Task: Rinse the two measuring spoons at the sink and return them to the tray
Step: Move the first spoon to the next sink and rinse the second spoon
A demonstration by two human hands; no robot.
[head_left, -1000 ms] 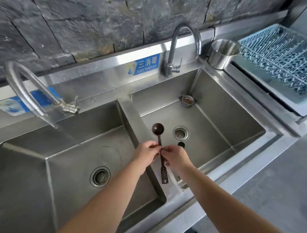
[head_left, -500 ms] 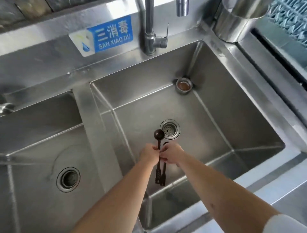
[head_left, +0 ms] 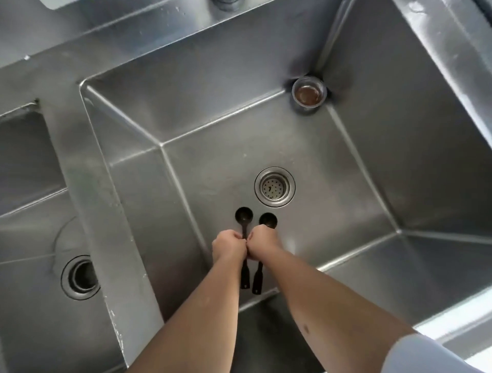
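Observation:
Two dark measuring spoons are held side by side over the right sink basin (head_left: pixel 372 159), bowls pointing away from me. My left hand (head_left: pixel 228 246) is closed around the handle of the left spoon (head_left: pixel 243 216). My right hand (head_left: pixel 262 241) grips the handle of the right spoon (head_left: pixel 268 220). Both handle ends stick out below my fists. My knuckles touch each other. The spoons hang just short of the strainer drain (head_left: pixel 274 187). No water runs and the tray is out of view.
A small metal overflow cup (head_left: pixel 308 93) sits in the basin's far right corner. A steel divider (head_left: pixel 111 239) separates this basin from the left basin, which has its own drain (head_left: pixel 80 277). The tap base (head_left: pixel 226 3) shows at the top edge.
The view has dropped closer over the right basin. The spoons, overlapped before, are now apart, one in each hand, and have moved from the divider over the basin floor.

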